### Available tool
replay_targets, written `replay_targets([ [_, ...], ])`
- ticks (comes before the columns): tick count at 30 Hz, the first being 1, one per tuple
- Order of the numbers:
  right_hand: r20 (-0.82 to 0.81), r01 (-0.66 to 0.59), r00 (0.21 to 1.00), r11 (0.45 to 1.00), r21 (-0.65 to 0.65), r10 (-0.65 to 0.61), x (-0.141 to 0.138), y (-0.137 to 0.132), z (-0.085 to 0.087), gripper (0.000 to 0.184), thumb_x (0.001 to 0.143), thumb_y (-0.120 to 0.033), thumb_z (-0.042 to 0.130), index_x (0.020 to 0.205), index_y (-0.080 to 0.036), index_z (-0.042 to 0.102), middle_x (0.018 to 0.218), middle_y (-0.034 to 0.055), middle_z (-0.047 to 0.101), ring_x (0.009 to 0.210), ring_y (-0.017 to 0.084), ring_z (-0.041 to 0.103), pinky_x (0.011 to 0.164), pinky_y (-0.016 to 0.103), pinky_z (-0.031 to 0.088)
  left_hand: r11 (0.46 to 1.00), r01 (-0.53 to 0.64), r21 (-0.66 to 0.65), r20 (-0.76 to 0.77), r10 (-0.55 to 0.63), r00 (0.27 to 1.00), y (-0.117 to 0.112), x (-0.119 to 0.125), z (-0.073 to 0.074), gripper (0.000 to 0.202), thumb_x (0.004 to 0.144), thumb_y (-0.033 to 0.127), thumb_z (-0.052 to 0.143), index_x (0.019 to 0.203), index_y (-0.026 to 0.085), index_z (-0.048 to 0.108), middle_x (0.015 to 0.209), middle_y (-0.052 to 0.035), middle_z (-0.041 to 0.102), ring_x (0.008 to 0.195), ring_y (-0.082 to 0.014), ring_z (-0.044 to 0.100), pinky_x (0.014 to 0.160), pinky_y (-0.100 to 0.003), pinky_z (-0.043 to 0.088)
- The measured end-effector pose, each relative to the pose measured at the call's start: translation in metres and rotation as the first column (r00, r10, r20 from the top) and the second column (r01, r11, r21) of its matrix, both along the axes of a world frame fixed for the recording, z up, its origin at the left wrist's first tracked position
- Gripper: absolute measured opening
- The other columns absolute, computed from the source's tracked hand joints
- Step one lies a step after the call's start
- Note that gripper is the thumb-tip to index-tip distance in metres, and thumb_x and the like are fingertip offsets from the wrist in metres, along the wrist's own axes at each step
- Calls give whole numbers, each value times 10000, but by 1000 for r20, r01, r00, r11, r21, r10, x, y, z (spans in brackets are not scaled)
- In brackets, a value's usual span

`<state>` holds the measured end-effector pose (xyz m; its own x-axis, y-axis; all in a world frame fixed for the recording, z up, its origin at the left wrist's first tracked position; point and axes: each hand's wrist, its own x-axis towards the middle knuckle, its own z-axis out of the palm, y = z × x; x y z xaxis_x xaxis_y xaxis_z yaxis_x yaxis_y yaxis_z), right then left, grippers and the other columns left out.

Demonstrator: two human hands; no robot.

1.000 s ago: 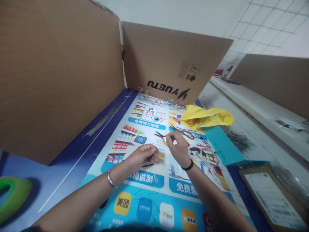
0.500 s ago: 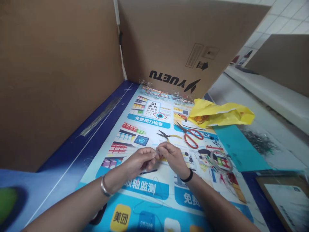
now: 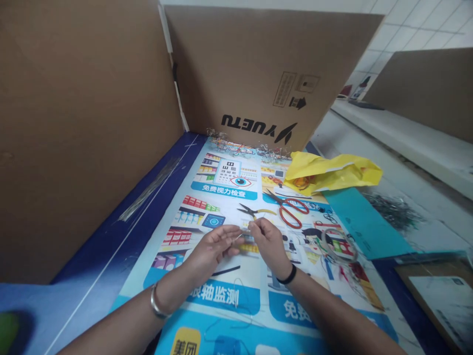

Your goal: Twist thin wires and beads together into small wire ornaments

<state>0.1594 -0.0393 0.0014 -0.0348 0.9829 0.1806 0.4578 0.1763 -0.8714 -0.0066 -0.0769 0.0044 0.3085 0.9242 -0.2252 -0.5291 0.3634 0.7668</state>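
Note:
My left hand (image 3: pixel 216 244) and my right hand (image 3: pixel 268 241) meet over a printed poster (image 3: pixel 221 296) on the table. Both pinch at the fingertips, and a thin wire or needle shows between them; it is too small to name. A thin thread trails down across the poster below my hands. Yellow-handled pliers (image 3: pixel 254 212) lie just beyond my fingers. Red-handled scissors (image 3: pixel 290 209) lie to their right.
Cardboard walls stand at the left (image 3: pixel 84 123) and back (image 3: pixel 266 74). A yellow plastic bag (image 3: pixel 332 172) lies at the back right, with a teal sheet (image 3: pixel 358 222) and a pile of metal bits (image 3: pixel 395 212) beside it. Clear beads line the back wall's foot (image 3: pixel 240 145).
My hands, apart one second ago, came together and stay pinched close. The view tilted down and shifted slightly, so the green object at the left has almost left the picture.

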Motion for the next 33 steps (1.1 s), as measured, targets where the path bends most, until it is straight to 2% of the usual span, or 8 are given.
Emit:
replay_targets([
  [3,-20,48,999,999,-14,-48,0,2,-1,292,823,-356,485,588,-196,419,547,-48,401,551,113,394,539,237,324,999,-22,47,-42,24,999,-1,1,-2,265,771,196,666,1033,183,627,1131,-89,636,1108,-207,557,822,-258,474],
  [6,-41,65,997,997,-29,-66,0,3,-1,315,814,-365,503,569,-197,398,542,-50,384,549,112,381,536,239,315,993,-84,83,-64,90,994,-1,2,-3,246,789,244,650,1024,174,637,1053,-90,672,1061,-192,585,827,-261,476],
  [11,-243,-65,969,988,-139,30,-1,2,-4,272,823,-391,530,643,-187,514,556,-41,467,550,112,426,546,238,347,967,-253,39,-60,255,965,3,2,-1,213,791,330,638,908,153,655,995,-78,677,925,-177,640,717,-239,507],
  [16,-495,-163,868,965,-206,41,-5,0,-4,232,802,-401,589,821,-175,641,754,28,642,623,123,524,591,247,417,958,-287,-16,-16,287,958,4,-1,3,229,785,336,645,904,140,643,937,-83,681,872,-171,647,702,-252,512],
  [19,-653,-229,757,946,-228,26,-6,-3,-3,244,780,-392,627,905,-184,652,875,59,667,753,165,597,619,266,455,957,-288,-20,20,289,957,4,-2,3,212,793,324,641,899,141,639,937,-81,685,879,-153,638,726,-247,506],
  [21,-717,-270,697,933,-239,18,-7,-4,-2,239,769,-380,644,913,-189,655,859,55,670,768,173,612,624,275,468,955,-295,-19,31,296,955,5,-2,1,200,795,317,639,893,142,630,911,-75,692,863,-147,640,706,-238,503],
  [27,-728,-325,685,904,-278,22,-5,-3,0,234,729,-379,687,841,-173,674,717,37,672,630,138,595,596,273,469,959,-283,-5,-9,283,959,7,-4,-1,240,771,329,664,899,129,631,816,-69,705,792,-147,649,648,-223,490],
  [33,-732,-290,681,913,-287,-14,-1,2,-4,259,738,-375,683,896,-170,665,793,53,683,692,148,614,592,259,456,960,-281,6,25,281,959,6,-3,2,274,797,350,630,962,134,597,916,-103,700,913,-189,640,721,-273,504],
])
